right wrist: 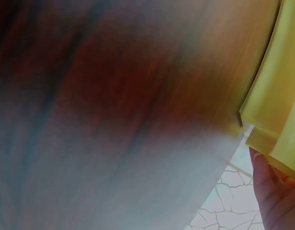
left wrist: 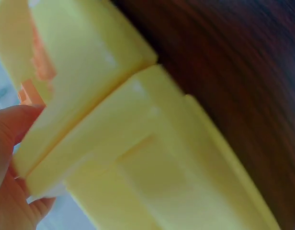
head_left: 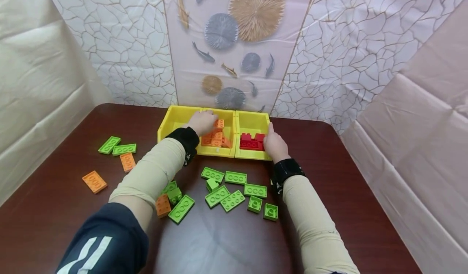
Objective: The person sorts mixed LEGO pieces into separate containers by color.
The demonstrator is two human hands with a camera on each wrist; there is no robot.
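Observation:
Three yellow bins stand side by side at the back of the table. My left hand [head_left: 202, 122] reaches over the seam between the left bin [head_left: 165, 124] and the middle bin [head_left: 216, 151]. In the left wrist view its thumb and fingers grip the bin walls at the seam. Orange bricks [head_left: 217, 137] lie in the middle bin, partly behind that hand. At the outer side of the right bin [head_left: 253, 155], my right hand [head_left: 276, 144] holds the wall, its fingers at the bin's corner in the right wrist view. Red bricks [head_left: 251, 143] sit inside that bin.
Several green bricks [head_left: 235, 177] are scattered in front of the bins. Further left lie more green bricks [head_left: 124, 149] and a few orange bricks [head_left: 94, 181], some close to my left forearm. Patterned fabric [head_left: 146, 62] hangs behind the table.

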